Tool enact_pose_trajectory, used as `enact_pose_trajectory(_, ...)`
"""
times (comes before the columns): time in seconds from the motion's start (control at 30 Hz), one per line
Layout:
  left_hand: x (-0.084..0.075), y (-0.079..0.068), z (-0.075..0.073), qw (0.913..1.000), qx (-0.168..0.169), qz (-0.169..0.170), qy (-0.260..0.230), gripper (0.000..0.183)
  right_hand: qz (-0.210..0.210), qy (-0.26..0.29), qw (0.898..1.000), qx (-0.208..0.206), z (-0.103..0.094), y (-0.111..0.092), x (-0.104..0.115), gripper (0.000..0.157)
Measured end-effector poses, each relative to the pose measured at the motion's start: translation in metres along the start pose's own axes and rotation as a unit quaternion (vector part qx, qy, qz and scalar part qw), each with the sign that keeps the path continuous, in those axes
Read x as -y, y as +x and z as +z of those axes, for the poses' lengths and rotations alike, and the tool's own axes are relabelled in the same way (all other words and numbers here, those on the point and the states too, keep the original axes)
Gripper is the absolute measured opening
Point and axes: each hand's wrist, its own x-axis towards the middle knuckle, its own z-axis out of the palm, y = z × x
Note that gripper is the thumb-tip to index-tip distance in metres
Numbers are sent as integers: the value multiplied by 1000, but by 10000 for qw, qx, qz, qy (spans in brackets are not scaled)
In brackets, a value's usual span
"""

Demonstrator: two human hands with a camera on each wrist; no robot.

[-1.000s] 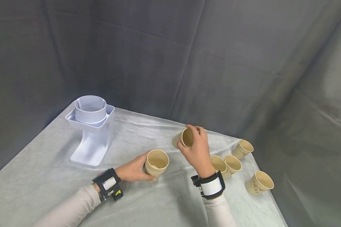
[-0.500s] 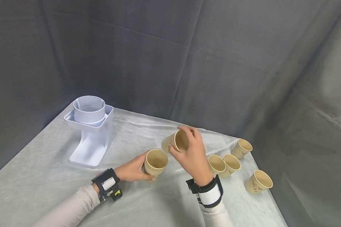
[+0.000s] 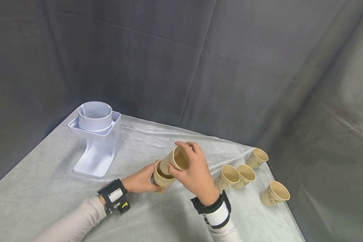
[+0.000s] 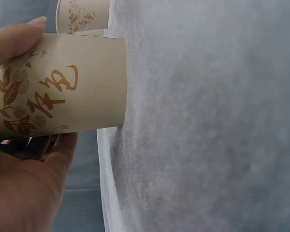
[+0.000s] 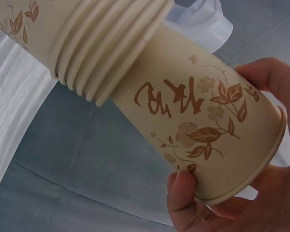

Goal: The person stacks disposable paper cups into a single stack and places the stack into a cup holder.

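Place: looked like a curtained-off recording corner, lab or studio; could not tell which.
Grey curtain (image 3: 133,60): hung creased at left, back and right.
Pale tablecloth (image 3: 42,188): lay wrinkled, reached close to the curtain.
Black wristbands (image 3: 109,188): showed as a pair, bore white patches (image 3: 216,216) and, at left, a small device (image 3: 124,205); suggested recording gear.

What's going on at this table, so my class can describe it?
A person's left grip holds a stack of beige cups; the right grip holds a single cup, tilted, its base inside the stack's top. It looks like nesting, with this cup not fully seated. Four more cups stand at the right, a white stand at the left.
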Motion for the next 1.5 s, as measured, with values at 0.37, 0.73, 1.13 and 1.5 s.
enact_pose_trajectory(0.37,1,0,-1,9999,72,39,-62,85,150,-39,9992,360,10,-7,3,61)
enact_pose_trajectory(0.73,-1,-2,-1,9999,85,-16,-53,84,185,-209,9955,905,16,-7,5,64)
enact_pose_trajectory(1.13,-3,-2,-2,9999,132,-111,-19,83,43,-390,9919,1209,27,-7,2,63)
enact_pose_trajectory(1.5,0,-1,-1,9999,111,20,-111,85,-224,-614,9904,1220,39,-8,-2,58)
